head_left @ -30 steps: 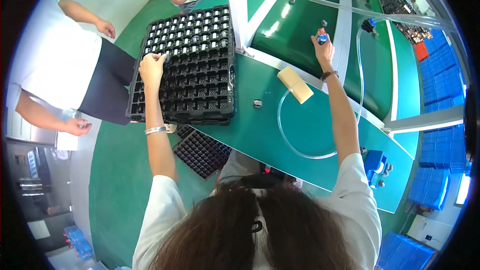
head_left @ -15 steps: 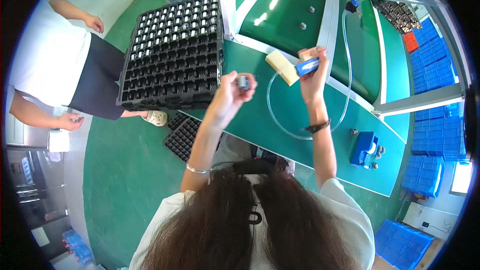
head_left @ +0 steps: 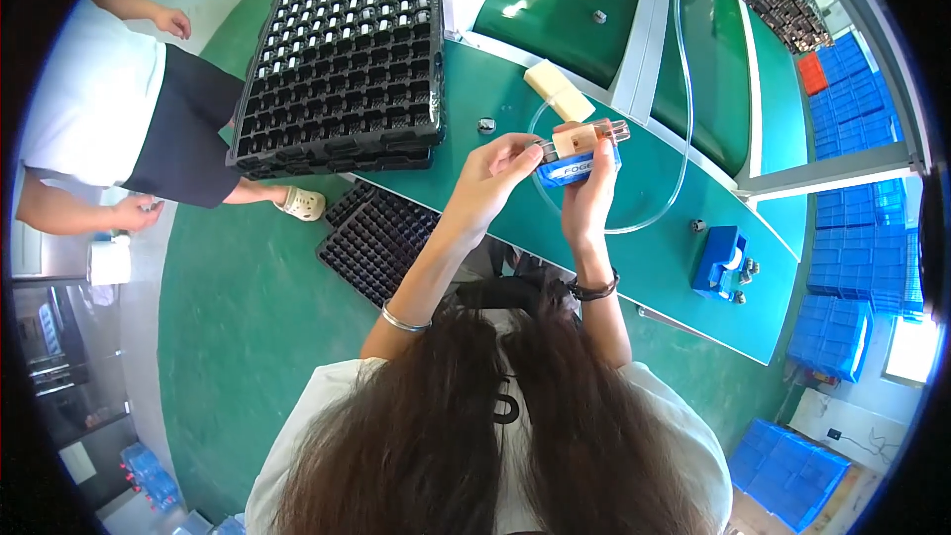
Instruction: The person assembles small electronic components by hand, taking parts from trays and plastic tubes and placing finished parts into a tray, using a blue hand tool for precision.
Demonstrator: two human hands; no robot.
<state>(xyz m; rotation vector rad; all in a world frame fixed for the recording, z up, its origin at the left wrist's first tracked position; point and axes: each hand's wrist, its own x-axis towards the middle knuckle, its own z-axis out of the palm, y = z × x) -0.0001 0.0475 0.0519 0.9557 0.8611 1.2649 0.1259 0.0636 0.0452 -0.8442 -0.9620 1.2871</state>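
Note:
My right hand (head_left: 592, 188) grips a blue-and-tan block (head_left: 570, 168), blue below and tan on top, with metal prongs sticking out at its right end. The fingers of my left hand (head_left: 500, 173) pinch the block's left end, where a bit of metal shows at the fingertips; I cannot tell whether that metal is a separate piece. Up and left of my left hand, a small metal cylinder (head_left: 485, 125) rests on the green table (head_left: 475, 79). Just beyond the block lies a cream-coloured pad (head_left: 558, 91), near the clear tube (head_left: 684, 69).
Stacked black trays (head_left: 347, 69) with silver parts stand at the left; more black trays (head_left: 381, 248) sit below table height. A blue holder (head_left: 720, 263) with several metal parts is at the right. Metal frame posts (head_left: 634, 50) border a green belt (head_left: 555, 10). A person (head_left: 99, 99) stands left.
The metal cylinder that was in my left hand now lies on the table. My left hand has moved right to the block, and my right hand has brought the block lower and nearer.

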